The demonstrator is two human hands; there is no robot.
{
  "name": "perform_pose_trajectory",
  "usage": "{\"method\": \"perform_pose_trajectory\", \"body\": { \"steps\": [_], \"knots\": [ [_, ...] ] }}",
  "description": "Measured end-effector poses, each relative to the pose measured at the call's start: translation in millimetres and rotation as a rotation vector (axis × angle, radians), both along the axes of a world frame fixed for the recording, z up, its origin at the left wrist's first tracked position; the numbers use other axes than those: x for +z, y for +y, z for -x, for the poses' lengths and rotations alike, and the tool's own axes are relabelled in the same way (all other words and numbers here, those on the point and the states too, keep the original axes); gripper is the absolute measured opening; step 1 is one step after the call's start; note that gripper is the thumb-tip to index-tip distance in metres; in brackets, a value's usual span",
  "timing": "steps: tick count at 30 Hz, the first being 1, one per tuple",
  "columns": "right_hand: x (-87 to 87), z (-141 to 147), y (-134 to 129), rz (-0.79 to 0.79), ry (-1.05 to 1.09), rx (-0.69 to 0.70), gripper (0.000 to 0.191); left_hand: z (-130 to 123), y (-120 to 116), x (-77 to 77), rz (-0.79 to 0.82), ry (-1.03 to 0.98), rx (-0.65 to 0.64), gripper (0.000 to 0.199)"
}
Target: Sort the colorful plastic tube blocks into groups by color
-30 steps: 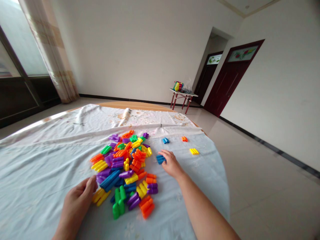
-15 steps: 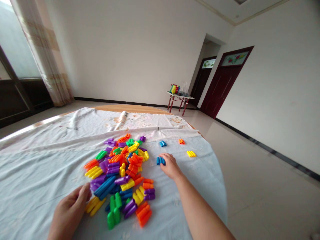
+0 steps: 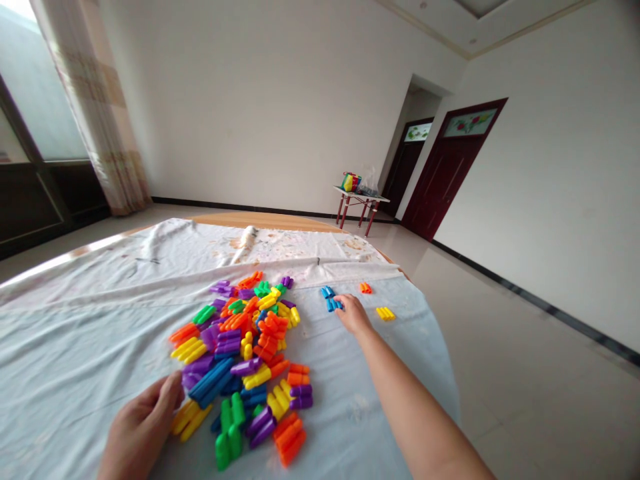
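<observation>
Change since earlier frame: right hand farther up the cloth and away from the heap, with a blue block shifted along under its fingertips.
Right hand: fingers loosely curled and close together, fingertips at the right end of the blue block; a pinch impossible to tell from this view.
Left hand: low at the near edge of the heap, fingers together and gently curved, no piece visibly gripped, fingertips just beside a purple block and a yellow block.
Blue pieces: the blue block touching a second blue block, the pair well apart from the heap.
Heap: plastic building blocks in many colours, lying jumbled between the hands on a pale blue bedsheet.
Loose pieces: an orange block just beyond the right hand, a yellow block to its right, both apart from each other.
Far side: a crumpled white cloth on a wooden tabletop, and a small red-legged table beyond, near a dark red door.
</observation>
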State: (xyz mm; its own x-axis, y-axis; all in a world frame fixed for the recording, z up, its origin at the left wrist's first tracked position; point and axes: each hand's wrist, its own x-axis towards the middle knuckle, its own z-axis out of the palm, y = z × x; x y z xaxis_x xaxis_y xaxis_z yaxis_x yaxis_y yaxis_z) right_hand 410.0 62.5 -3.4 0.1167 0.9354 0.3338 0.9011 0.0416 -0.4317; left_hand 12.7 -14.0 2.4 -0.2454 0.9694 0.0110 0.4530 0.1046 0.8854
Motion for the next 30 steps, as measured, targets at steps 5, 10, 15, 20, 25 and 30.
{"method": "perform_pose_trajectory", "body": {
  "steps": [5, 10, 15, 20, 25, 30],
  "knots": [
    [-7.4, -0.9, 4.5, 0.010, -0.018, 0.007, 0.031, 1.2, 0.7, -4.8, -0.017, 0.028, -0.015, 0.045],
    [-13.0, -1.5, 3.5, 0.015, -0.022, -0.044, 0.028, 5.0, 2.9, -13.8, -0.041, 0.004, -0.026, 0.046],
    [-7.3, 0.8, -0.4, 0.004, -0.028, -0.066, 0.028, 6.5, 3.8, -17.8, -0.026, -0.026, -0.007, 0.046],
    [10.7, 21.7, -14.0, -0.133, 0.047, 0.006, 0.030, 6.7, 4.8, -18.3, -0.018, -0.030, -0.002, 0.046],
    [19.7, 78.9, -31.4, -0.206, 0.174, 0.312, 0.028, 7.6, 3.9, -19.0, -0.040, -0.011, 0.007, 0.044],
    [20.1, 124.7, -35.2, -0.125, 0.201, 0.460, 0.042, 1.7, -2.4, -6.9, -0.076, 0.032, 0.026, 0.044]
  ]
}}
